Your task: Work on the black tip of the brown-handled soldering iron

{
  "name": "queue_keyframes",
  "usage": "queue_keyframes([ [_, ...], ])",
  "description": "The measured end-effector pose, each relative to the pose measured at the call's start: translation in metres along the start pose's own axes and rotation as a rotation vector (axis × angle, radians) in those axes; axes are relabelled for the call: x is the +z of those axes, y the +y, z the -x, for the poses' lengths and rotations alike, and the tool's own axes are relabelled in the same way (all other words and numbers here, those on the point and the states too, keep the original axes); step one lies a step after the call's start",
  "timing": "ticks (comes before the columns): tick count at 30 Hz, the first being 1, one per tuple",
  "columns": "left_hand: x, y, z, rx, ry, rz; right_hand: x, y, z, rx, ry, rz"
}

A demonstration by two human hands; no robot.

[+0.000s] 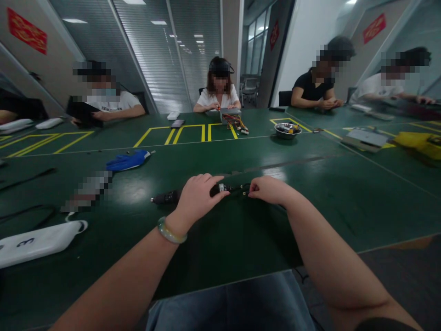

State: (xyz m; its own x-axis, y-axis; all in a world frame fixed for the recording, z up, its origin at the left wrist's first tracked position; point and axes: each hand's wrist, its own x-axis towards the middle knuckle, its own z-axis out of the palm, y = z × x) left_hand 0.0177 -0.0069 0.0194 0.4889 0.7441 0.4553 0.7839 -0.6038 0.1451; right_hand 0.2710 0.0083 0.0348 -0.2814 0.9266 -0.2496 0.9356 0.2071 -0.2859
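A black electric screwdriver (166, 198) lies on its side on the green table, its bit end pointing left. My left hand (195, 196) wraps over its body from above, thumb and fingers on either side of the right-hand end. A black cable (236, 187) stretches between that end and my right hand (270, 189). There the fingertips pinch a thin cord with a small metal-tipped plug (245, 193) showing at their left. Part of the screwdriver is hidden under my left hand.
Left of the hands lie a blue glove (128, 160) and a white case marked 3 (37, 243). Farther off stand a metal bowl (288, 132) with small parts and a grey box with coloured wires (230, 116). Several people sit across the table (344, 202).
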Motion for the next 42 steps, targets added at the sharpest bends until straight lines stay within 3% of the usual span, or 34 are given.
queue_keyframes([
  [6, 0.006, 0.008, 0.006, 0.093, -0.118, 0.042, 0.001, 0.003, 0.005, -0.056, -0.128, -0.183],
  [10, 0.016, 0.005, 0.005, 0.070, -0.170, 0.068, 0.005, -0.003, 0.003, -0.057, -0.106, -0.205],
  [13, 0.018, 0.004, 0.002, 0.092, -0.166, 0.077, 0.009, -0.012, 0.000, -0.071, 0.006, -0.158],
  [18, 0.018, 0.002, -0.003, 0.046, -0.161, 0.002, 0.022, -0.026, -0.009, -0.099, 0.331, -0.147],
  [21, 0.019, 0.001, -0.004, 0.002, -0.158, -0.048, 0.028, -0.029, -0.014, -0.078, 0.410, -0.186],
  [28, 0.025, 0.013, -0.001, -0.081, -0.121, -0.118, 0.034, -0.031, -0.015, -0.150, 0.296, -0.148],
  [33, 0.027, 0.019, -0.004, -0.118, -0.110, -0.138, 0.033, -0.031, -0.014, -0.123, 0.302, -0.164],
  [42, 0.021, 0.007, -0.002, -0.017, -0.124, -0.058, 0.030, -0.025, -0.014, -0.106, 0.275, -0.200],
])
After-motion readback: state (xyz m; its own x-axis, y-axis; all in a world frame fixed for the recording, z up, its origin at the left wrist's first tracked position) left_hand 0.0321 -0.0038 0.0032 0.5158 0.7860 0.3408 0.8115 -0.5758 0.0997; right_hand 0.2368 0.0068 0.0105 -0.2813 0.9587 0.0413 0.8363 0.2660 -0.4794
